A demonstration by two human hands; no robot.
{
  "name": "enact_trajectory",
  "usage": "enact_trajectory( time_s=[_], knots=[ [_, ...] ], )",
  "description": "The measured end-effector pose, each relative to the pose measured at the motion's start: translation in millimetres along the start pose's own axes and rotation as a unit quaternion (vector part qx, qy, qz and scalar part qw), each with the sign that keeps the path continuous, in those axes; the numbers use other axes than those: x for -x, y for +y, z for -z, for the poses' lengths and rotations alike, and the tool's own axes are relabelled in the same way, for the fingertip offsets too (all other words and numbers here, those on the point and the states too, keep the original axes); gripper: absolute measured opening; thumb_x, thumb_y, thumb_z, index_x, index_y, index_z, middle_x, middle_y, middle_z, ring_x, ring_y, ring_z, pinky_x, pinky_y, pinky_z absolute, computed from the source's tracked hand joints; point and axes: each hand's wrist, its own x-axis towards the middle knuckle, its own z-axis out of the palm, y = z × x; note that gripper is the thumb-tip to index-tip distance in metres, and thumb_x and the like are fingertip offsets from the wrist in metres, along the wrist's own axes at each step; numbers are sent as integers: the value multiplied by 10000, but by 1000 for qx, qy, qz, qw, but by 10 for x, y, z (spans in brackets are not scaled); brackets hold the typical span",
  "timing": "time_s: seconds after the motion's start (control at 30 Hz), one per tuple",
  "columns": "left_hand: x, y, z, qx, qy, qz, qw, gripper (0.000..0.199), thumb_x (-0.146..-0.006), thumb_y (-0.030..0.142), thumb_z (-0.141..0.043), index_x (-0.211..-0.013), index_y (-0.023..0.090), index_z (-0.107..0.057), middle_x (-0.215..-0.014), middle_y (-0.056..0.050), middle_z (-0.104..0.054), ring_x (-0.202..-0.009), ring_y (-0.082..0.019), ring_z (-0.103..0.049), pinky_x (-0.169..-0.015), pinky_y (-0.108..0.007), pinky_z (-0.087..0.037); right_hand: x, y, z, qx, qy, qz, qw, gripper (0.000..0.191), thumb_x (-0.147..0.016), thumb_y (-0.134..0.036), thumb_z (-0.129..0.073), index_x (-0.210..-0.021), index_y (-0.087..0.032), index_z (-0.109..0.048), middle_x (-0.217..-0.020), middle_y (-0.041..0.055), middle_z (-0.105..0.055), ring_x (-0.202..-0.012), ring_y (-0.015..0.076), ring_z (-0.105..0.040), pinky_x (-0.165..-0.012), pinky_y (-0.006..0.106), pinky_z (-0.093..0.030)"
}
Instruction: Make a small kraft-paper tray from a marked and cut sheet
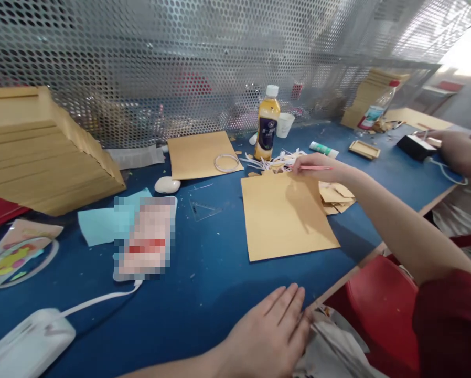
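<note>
pink pencil (316, 168) pinched in right hand (312, 164) over brown sheet (285, 218), left hand (273, 331) flat & open on blue table (204, 278)

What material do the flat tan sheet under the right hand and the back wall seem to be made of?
The flat tan sheet looks like matte kraft paper or thin card: dull brown, lying flat with sharp edges. The grey perforated back wall looks like sheet metal: regular round holes and a dull silvery shine.
</note>
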Motion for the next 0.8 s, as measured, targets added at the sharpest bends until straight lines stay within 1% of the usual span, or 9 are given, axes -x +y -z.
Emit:
enact_trajectory(
  time_s=[0.13,0.27,0.4,0.5,0.57,0.63,0.67,0.73,0.8],
  knots=[
    [-32,-8,16,-8,10,36,999,385,-924,304,-501,-1225,76,-577,-1272,-170,-594,-1223,-277,-532,-1036,-376,-394,-329,-46,-92,41,-98,97,990,175,-805,-83,-488,-798,-166,-642,-797,-9,-673,-671,96,-542,-629,224,-412],
    [-55,-4,14,-24,25,82,996,384,-926,357,-491,-1171,87,-608,-1246,-179,-610,-1192,-280,-560,-999,-369,-423,-607,-107,-264,47,-144,185,971,163,-781,-80,-507,-837,-173,-629,-831,-8,-682,-687,104,-539,-649,226,-405],
    [-58,-3,-2,-26,17,103,994,391,-917,363,-482,-1176,98,-607,-1250,-175,-608,-1189,-272,-561,-1013,-356,-410,-718,-170,-366,58,-141,199,968,164,-763,-69,-531,-856,-167,-624,-868,27,-678,-709,129,-543,-656,246,-401],
    [-56,-3,-8,-23,15,109,994,408,-912,384,-477,-1172,99,-607,-1232,-171,-621,-1164,-268,-579,-1002,-348,-419,-593,-307,-391,70,-68,202,975,68,-813,-171,-582,-865,-170,-626,-899,52,-663,-780,158,-545,-706,274,-393],
    [-54,-2,-8,-23,12,109,994,410,-911,384,-475,-1170,94,-606,-1227,-176,-623,-1160,-268,-583,-1004,-349,-415,-410,-443,-419,53,25,159,986,133,-853,-302,-604,-821,-175,-628,-842,41,-646,-770,160,-538,-700,275,-385],
    [-51,-1,-9,-21,15,111,994,407,-908,377,-480,-1169,90,-604,-1224,-183,-622,-1158,-269,-585,-1006,-348,-409,-169,-585,-482,-7,92,64,994,336,-901,-429,-543,-693,-171,-602,-676,14,-586,-652,135,-503,-616,261,-362],
    [-50,-1,-10,-20,17,111,993,406,-905,373,-485,-1169,87,-603,-1222,-186,-623,-1157,-271,-586,-1006,-347,-408,-34,-649,-529,-59,99,18,993,421,-930,-461,-482,-649,-167,-591,-639,14,-567,-628,128,-498,-594,256,-362],
    [-47,0,-13,-19,20,112,993,403,-897,365,-500,-1167,82,-601,-1217,-192,-624,-1157,-277,-585,-1006,-350,-405,248,-753,-653,-206,46,-37,977,505,-964,-486,-379,-638,-159,-583,-584,18,-566,-530,104,-470,-517,244,-356],
    [-45,1,-18,-21,15,109,994,404,-893,353,-506,-1167,70,-595,-1215,-208,-620,-1169,-289,-575,-1010,-367,-397,515,-821,-801,-320,-2,-111,941,299,-937,-427,-464,-935,-162,-602,-563,-10,-596,-431,84,-413,-438,222,-319]
  ],
)
